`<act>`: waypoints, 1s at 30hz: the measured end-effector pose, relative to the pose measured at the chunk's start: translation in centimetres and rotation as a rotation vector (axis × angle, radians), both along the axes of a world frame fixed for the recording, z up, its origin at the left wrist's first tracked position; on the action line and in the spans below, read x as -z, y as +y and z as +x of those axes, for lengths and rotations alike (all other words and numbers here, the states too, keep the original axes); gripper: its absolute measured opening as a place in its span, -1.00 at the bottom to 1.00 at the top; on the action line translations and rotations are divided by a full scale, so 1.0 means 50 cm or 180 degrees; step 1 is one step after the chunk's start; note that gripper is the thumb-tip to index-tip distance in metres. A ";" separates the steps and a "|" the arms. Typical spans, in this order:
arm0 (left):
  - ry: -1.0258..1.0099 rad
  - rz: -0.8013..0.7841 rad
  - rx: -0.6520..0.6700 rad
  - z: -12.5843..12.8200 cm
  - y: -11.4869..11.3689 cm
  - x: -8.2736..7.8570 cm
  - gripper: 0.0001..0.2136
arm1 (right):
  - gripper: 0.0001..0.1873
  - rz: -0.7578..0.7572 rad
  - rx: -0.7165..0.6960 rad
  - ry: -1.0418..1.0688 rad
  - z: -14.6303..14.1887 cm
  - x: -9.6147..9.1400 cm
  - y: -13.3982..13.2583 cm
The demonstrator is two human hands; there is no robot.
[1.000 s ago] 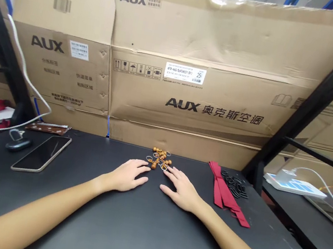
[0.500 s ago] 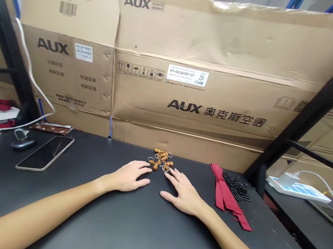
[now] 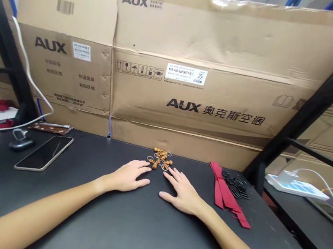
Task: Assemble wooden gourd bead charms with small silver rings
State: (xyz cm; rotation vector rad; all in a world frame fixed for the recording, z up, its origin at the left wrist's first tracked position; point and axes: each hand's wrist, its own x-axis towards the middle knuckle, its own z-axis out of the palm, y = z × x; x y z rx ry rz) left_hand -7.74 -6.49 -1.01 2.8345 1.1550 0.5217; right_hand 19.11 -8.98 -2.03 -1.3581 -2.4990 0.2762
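Note:
My left hand [image 3: 130, 175] rests on the black tabletop [image 3: 135, 230] with its fingers apart, holding nothing. Opposite it, my right hand [image 3: 183, 191] lies palm down, fingers spread, nothing in it either. Just beyond the fingertips of both hands sits a small pile of brown wooden gourd-shaped keychains [image 3: 155, 165] with metal rings. The right fingertips are close to one ring [image 3: 164, 166]; whether they touch it I cannot tell. To the right of my right hand lie red fabric strips [image 3: 227, 195], with a heap of black plastic buckles [image 3: 236, 185] beside them.
A phone [image 3: 44, 153], a dark key fob-like object [image 3: 22, 143] and a brown wrapper [image 3: 51, 127] lie on the left. Cardboard panels [image 3: 183, 140] stand along the back edge. Black metal posts [image 3: 262, 167] rise at both sides. A white power strip [image 3: 297, 188] sits at far right.
Both hands keep the same pose beside the keychains. The whole view has shifted very slightly; nothing on the table has visibly moved.

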 end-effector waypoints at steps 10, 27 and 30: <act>-0.0025 0.0017 0.0045 -0.001 0.000 0.000 -0.53 | -0.17 -0.0009 0.0025 -0.0033 -0.002 -0.002 -0.002; 0.0056 0.0005 0.0009 0.000 0.000 0.001 -0.52 | -0.15 -0.0045 0.0033 -0.0049 -0.002 -0.003 0.000; 0.0054 -0.0008 0.0004 -0.001 0.002 0.003 -0.52 | -0.14 -0.0074 0.0033 -0.0023 -0.001 -0.001 0.002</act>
